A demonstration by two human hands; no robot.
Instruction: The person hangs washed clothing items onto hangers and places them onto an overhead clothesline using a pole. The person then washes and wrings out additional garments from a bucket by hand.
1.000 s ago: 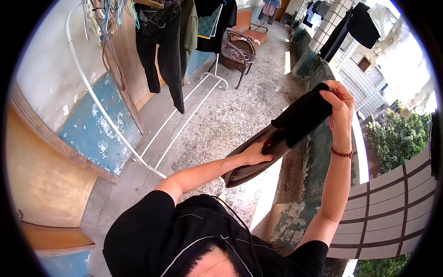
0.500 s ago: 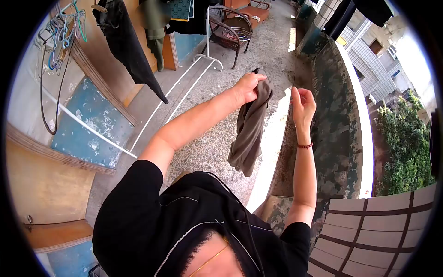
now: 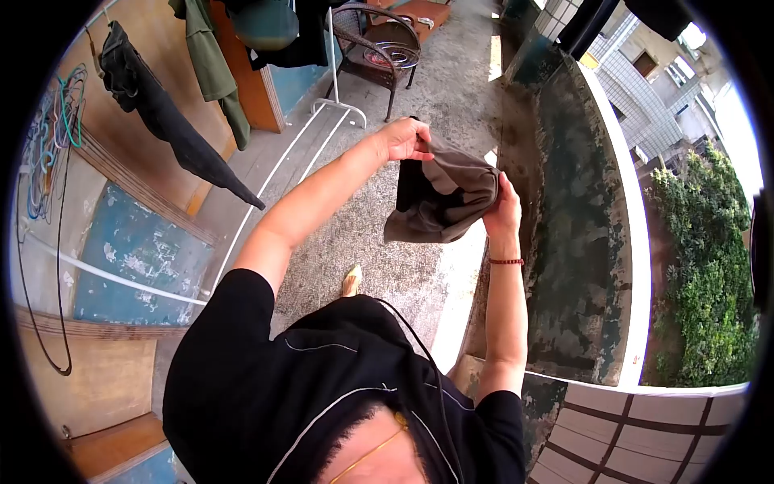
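A brown-grey piece of clothing (image 3: 463,181) with a black part at its left hangs stretched between my two hands over the floor. My left hand (image 3: 405,140) pinches its upper left edge, fingers closed. At the other end, my right hand (image 3: 504,210) grips the bunched right side of the cloth, some of its fingers hidden behind the fabric. The lower edge of the garment hangs loose in folds. Which kind of garment it is does not show.
To the left, dark trousers (image 3: 165,129) and a green garment (image 3: 208,68) hang near a white metal rack (image 3: 332,68). Tangled hangers (image 3: 52,153) hang at far left. A wicker chair (image 3: 359,36) stands ahead; a peeling parapet wall (image 3: 564,234) runs along the right.
My right hand, apart from the cloth before, now holds its right side. The hanging garment has been lifted and spread sideways. My view has shifted a little.
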